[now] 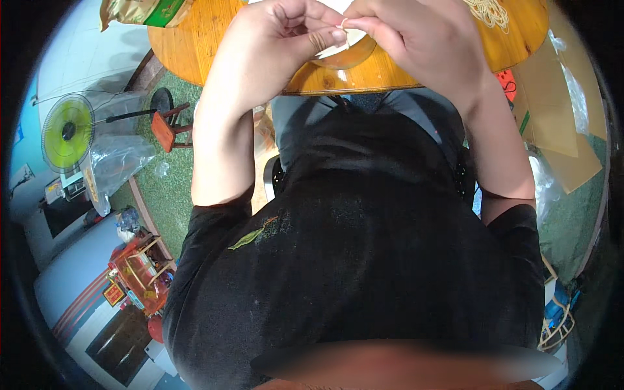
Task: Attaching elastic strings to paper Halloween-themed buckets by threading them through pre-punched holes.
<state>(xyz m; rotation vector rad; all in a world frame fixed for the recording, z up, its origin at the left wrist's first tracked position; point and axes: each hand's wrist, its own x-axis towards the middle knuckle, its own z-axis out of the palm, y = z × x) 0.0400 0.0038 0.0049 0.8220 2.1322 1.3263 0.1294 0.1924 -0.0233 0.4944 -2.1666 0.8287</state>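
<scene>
At the table's near edge, my left hand (289,32) and my right hand (416,42) meet with their fingertips close together. Between them is a thin cream-coloured cord (345,25), pinched by thumb and fingers of each hand; its far part is hidden by the fingers. Just beneath the fingertips sits a rounded see-through bowl (344,62), with something white (354,39) in or over it that my hands partly cover. A loose bundle of similar cream cord (489,14) lies on the table beyond my right hand.
The round wooden table (188,49) carries a tan and green bag (153,10) at its far left. Left of me stand a green fan (67,133) and a small reddish chair (166,130) beside clear plastic. Flattened cardboard (552,110) lies at the right.
</scene>
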